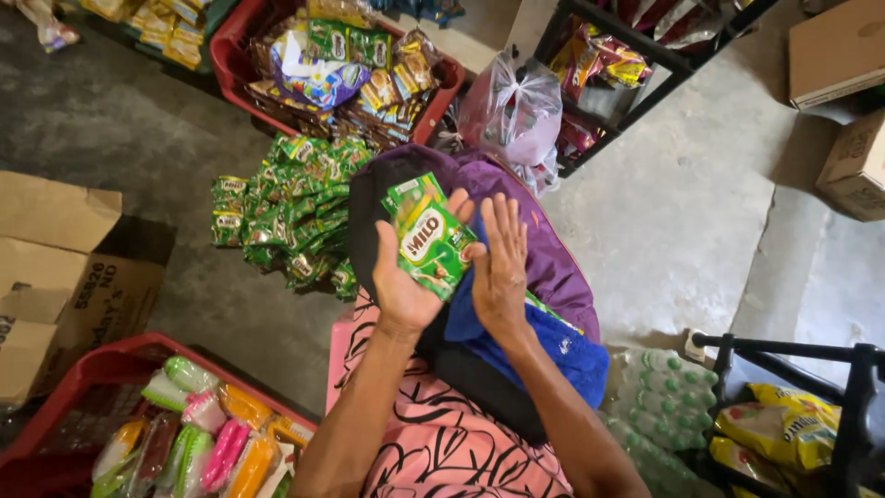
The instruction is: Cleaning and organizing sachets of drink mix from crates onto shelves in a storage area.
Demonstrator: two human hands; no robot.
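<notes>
- Pink patterned cloth [442, 443] over the person's lap fills the bottom of the view, with both forearms rising from it.
- Left hand [406, 277] lies palm up, fingers curled round the lower edge of a green drink-mix sachet [426, 235], which sits above the lap, just over a purple bag [553, 258].
- Right hand [501, 267] is flat and open, fingers straight, its palm edge pressed to the sachet's right side; it grips nothing by itself.
- A blue cloth [572, 355] lies under the right wrist, on the dark part of the bag.
- More green sachets [295, 217] are heaped on the concrete floor [673, 203] just beyond the bag, and a red crate [230, 55] of mixed packets stands behind them.
- Another red basket [83, 378] with bright wrapped snacks sits at lower left, beside flattened cardboard boxes [64, 277].
- A black rack [636, 101] with packets stands at upper right, a tied plastic bag [516, 111] leaning by it.
- Risk, as I judge it: the sachet is held only between a loose palm and a flat hand, so it could slip down into the bag's folds or onto the floor if either hand eases off.
- The strip seems to be several joined sachets; a sharp tug might tear a seam, though I cannot tell how firmly they join.
</notes>
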